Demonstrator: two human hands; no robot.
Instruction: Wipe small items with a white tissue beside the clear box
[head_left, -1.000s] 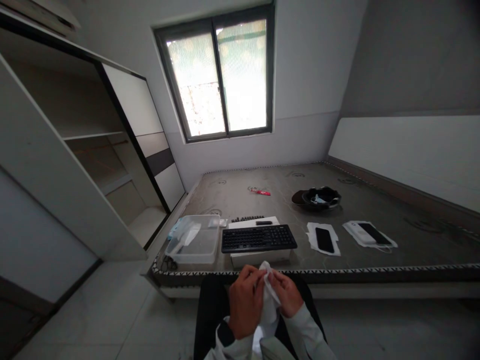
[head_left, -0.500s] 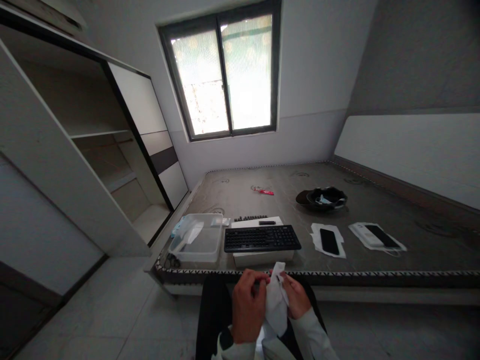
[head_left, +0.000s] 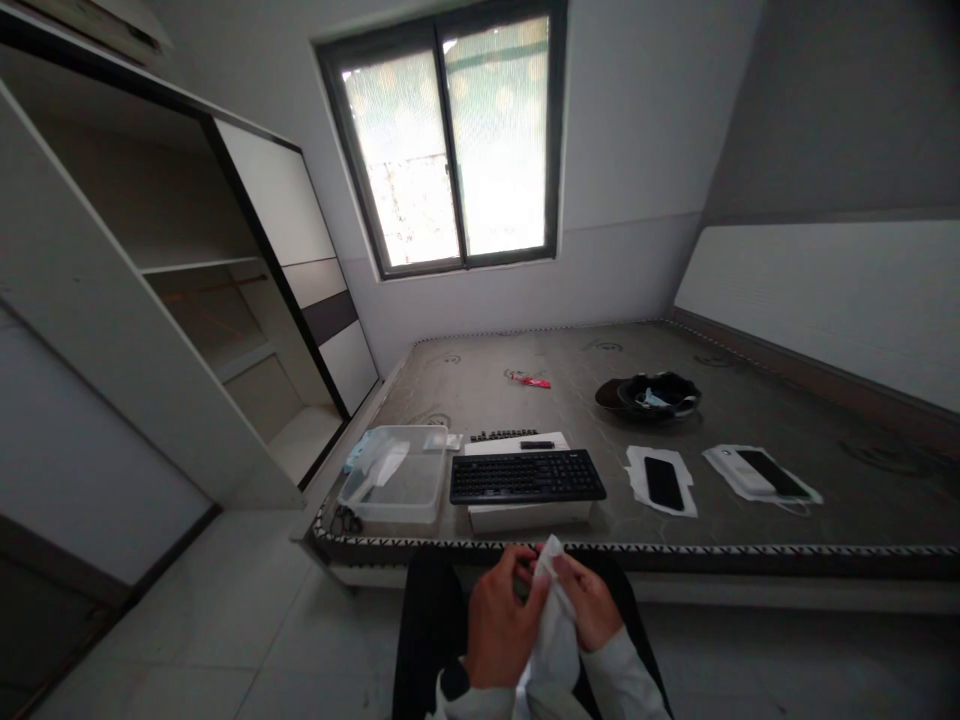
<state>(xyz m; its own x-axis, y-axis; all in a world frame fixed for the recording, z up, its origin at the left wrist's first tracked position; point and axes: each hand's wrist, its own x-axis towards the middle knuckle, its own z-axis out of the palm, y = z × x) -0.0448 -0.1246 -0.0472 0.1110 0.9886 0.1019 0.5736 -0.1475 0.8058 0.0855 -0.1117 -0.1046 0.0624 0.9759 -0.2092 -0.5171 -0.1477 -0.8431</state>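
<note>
I'm holding cloth [head_left: 556, 640]
Left hand [head_left: 504, 615] and right hand [head_left: 591, 602] are pinching it, probably for steadiness; keyboard [head_left: 527, 476] is lying at twelve o'clock.

White sheet [head_left: 556, 640] is looking thin, soft & not shiny; paper or cloth, hard to tell. Clear box [head_left: 421, 484] is looking like smooth plastic w/ a bit of shine. Black kbd [head_left: 525, 478] is looking like dull plastic. Floor [head_left: 187, 630] is looking smooth.
</note>
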